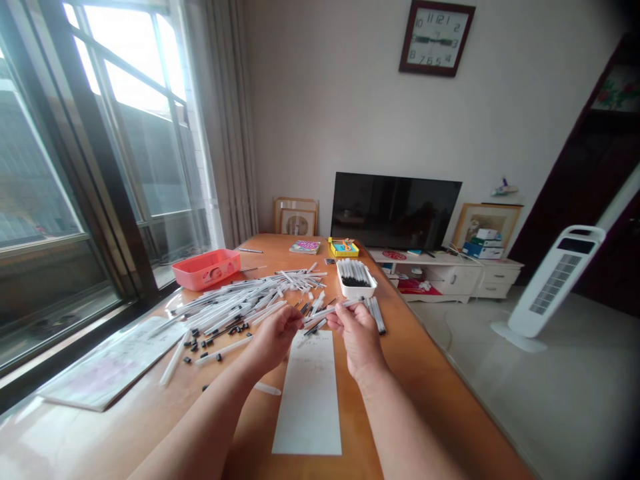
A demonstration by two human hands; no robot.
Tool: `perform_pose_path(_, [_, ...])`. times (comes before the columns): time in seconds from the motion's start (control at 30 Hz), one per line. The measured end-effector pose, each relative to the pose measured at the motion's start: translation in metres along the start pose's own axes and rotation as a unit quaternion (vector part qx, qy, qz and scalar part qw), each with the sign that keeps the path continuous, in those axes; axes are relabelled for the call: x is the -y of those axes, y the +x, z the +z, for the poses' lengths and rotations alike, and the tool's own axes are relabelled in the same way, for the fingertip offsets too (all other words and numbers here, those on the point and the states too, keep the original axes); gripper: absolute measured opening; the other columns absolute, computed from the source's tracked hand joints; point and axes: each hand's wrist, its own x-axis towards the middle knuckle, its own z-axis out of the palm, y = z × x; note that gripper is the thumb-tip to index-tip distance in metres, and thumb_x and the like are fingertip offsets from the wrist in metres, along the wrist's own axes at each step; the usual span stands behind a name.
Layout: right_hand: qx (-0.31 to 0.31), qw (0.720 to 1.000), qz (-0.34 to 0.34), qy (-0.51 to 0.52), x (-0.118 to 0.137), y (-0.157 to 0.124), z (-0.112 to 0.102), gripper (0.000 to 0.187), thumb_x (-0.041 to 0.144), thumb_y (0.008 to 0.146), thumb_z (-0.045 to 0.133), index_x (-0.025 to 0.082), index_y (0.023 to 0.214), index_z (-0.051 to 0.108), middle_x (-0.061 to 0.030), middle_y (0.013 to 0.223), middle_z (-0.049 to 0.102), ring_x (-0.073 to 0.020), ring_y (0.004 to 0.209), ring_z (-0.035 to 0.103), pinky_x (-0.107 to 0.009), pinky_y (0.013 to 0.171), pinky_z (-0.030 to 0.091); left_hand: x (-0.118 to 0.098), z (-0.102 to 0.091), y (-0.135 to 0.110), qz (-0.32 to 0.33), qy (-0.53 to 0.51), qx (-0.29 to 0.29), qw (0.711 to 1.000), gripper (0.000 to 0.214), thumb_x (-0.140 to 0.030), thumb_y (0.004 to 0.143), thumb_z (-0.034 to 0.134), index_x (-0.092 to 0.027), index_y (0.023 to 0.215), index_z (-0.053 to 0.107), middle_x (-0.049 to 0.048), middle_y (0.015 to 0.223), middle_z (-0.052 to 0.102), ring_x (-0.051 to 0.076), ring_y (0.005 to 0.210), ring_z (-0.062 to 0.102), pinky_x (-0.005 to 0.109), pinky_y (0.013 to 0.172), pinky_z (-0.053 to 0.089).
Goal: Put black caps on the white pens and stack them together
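My right hand [359, 337] grips a clear-barrelled pen [324, 313] between thumb and fingers above the table. My left hand [277, 339] is closed in a pinch at the pen's left end, and its fingertips partly hide that end. A white paper strip [309, 393] lies below both hands. Just beyond them are loose pen parts and dark refills. To the left spreads a large heap of clear pen barrels [235, 303], with several small black caps [204, 344] in front of it.
A white tray [367, 291] holds pens beyond my right hand, with more pens [376, 315] beside it. A red plastic basket [200, 272] stands at the left edge. A large pad [113, 367] lies front left. Farther back are a yellow box [344, 251] and a booklet [305, 247].
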Motion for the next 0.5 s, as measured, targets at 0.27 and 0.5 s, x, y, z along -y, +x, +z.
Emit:
perform_pose_path(0.27, [0.018,1.0,0.007,-0.007,-0.0047,-0.0002,0.0019,0.034,0.045,0.077,0.077,0.019,0.093,0.063,-0.0063,0.091,0.074,-0.0197,0.082,0.071,-0.034,0.078,0.056,-0.0088,0.0033,-0.0013,-0.008,-0.016,0.007,1.0,0.02,-0.033,0.088,0.055,-0.016,0.09,0.066,0.003,0.077,0.065,0.015,0.07,0.056,0.024,0.062,0.044])
perform_pose_path(0.5, [0.018,1.0,0.025,0.005,-0.0011,-0.0021,0.003,0.036,0.045,0.073,0.081,0.018,0.089,0.063,-0.0053,0.087,0.073,-0.0189,0.079,0.071,-0.033,0.077,0.057,-0.0055,0.0044,-0.0029,0.004,0.063,0.015,0.998,0.03,-0.041,0.091,0.052,-0.018,0.084,0.069,-0.0001,0.067,0.06,0.013,0.062,0.05,0.023,0.057,0.039])
